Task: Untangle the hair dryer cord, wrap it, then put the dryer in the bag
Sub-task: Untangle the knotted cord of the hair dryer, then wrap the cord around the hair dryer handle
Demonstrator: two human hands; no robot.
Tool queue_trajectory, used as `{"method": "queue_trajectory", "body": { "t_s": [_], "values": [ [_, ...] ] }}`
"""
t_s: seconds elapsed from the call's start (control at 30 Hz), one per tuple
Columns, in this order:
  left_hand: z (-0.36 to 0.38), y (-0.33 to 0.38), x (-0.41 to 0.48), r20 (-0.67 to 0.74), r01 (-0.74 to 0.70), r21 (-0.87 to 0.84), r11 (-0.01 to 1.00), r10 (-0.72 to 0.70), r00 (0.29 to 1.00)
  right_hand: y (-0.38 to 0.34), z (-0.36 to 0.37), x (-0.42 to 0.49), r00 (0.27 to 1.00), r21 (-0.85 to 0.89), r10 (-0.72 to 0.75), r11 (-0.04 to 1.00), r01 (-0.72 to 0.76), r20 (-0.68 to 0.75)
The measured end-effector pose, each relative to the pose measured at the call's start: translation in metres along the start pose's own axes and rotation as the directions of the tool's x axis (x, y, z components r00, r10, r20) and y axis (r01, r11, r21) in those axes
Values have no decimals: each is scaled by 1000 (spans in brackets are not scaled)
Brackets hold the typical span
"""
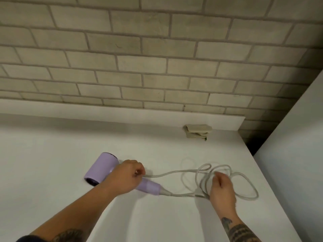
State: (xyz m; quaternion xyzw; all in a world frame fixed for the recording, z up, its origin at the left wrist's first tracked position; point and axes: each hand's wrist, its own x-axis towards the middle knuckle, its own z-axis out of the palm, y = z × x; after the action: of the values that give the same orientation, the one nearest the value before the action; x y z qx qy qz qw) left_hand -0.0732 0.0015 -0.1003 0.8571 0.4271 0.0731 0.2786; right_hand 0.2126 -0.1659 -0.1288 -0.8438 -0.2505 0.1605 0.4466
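Note:
A lilac hair dryer (102, 169) lies on the white counter (52, 151), with its handle pointing right. Its pale grey cord (174, 172) runs right from the handle end into a loose tangle of loops (244, 186). My left hand (125, 177) lies over the handle and pinches a strand of the cord between thumb and fingers. My right hand (222, 187) sits in the tangle with its fingers curled round some loops. A folded beige cloth bag (197, 131) lies at the back of the counter against the ledge.
A brick-pattern wall (157, 49) rises behind a low white ledge. The counter's right edge runs diagonally, with a dark gap (253, 145) and a white panel (297, 137) beyond it.

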Motion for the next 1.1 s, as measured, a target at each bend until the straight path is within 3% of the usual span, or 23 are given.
{"method": "queue_trajectory", "body": {
  "t_s": [0.07, 0.17, 0.23, 0.3, 0.37, 0.47, 0.6, 0.73, 0.83, 0.9, 0.97, 1.03, 1.1],
  "values": [
    [-6, -18, -4, 78, -58, 185, 981, 44, 996, -22, 3, -3, 984, 68, -65, 995, 77, -169],
    [-6, -29, -4, 116, -127, 349, 928, 92, 989, -62, 15, -14, 878, -40, -384, 920, 390, -286],
    [-6, -31, -2, 148, -172, 380, 909, 124, 981, -83, 32, -20, 757, -180, -631, 775, 605, -171],
    [-5, -33, -2, 176, -215, 379, 900, 158, 972, -95, 54, -24, 698, -286, -700, 645, 708, 149],
    [-4, -35, -2, 187, -256, 362, 896, 199, 962, -95, 77, -25, 693, -373, -526, 591, 715, 493],
    [-8, -39, 4, 220, -298, 316, 901, 236, 946, -86, 99, -24, 676, -480, -209, 560, 675, 707],
    [-12, -50, 16, 268, -376, 248, 893, 309, 912, -75, 108, -31, 741, -574, -230, 504, 645, 630],
    [-13, -57, 23, 211, -416, 238, 877, 372, 904, -67, 105, -41, 808, -668, -223, 465, 581, 546],
    [-6, -64, 23, 111, -395, 276, 876, 379, 919, -64, 101, -42, 878, -714, -92, 546, 439, 469],
    [-1, -64, 19, -31, -309, 215, 926, 323, 946, -66, 98, -40, 901, -680, 24, 664, 310, 433],
    [4, -57, 12, -247, -185, 97, 978, 204, 947, -69, 96, -41, 901, -661, 105, 715, 226, 422],
    [9, -46, 6, -404, -36, -134, 990, -22, 914, -69, 93, -44, 904, -650, 138, 739, 177, 404],
    [13, -31, 4, -281, 158, -465, 871, -314, 907, -67, 90, -48, 912, -638, 154, 757, 139, 381]
  ]
}}
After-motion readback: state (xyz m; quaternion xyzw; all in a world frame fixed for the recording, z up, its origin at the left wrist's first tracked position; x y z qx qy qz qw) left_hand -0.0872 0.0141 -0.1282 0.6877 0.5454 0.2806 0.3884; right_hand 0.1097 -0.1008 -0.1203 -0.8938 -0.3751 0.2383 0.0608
